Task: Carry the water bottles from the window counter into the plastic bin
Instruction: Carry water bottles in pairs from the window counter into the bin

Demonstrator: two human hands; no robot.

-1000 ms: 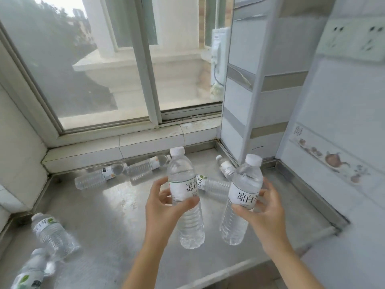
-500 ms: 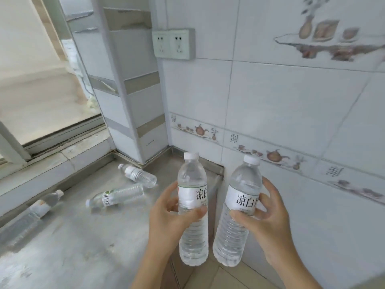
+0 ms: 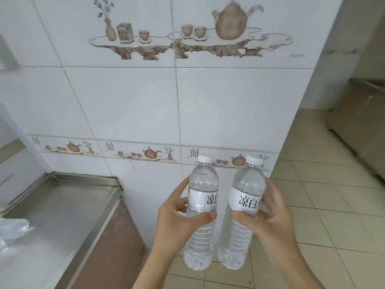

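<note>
The window is gone from view now; the steel counter (image 3: 62, 215) sits at 8 o'clock. Each hand, left (image 3: 177, 224) and right (image 3: 268, 222), grasps one upright clear plastic water bottle (image 3: 201, 211), (image 3: 242, 213). No bin seen yet

Wall: white glazed tiles (image 3: 133, 101), with a painted teapot and cups (image 3: 230, 21) up high and a narrow border strip (image 3: 145, 152) of small teapots lower down.
Floor: pale beige tiles (image 3: 325, 215) with dark grout lines.
Surface: steel counter (image 3: 62, 215) at the left, raised rim, reddish-brown front panel (image 3: 108, 247) below.
Right side: blurred steel cabinet (image 3: 362, 130).
Light: soft, even daylight.
</note>
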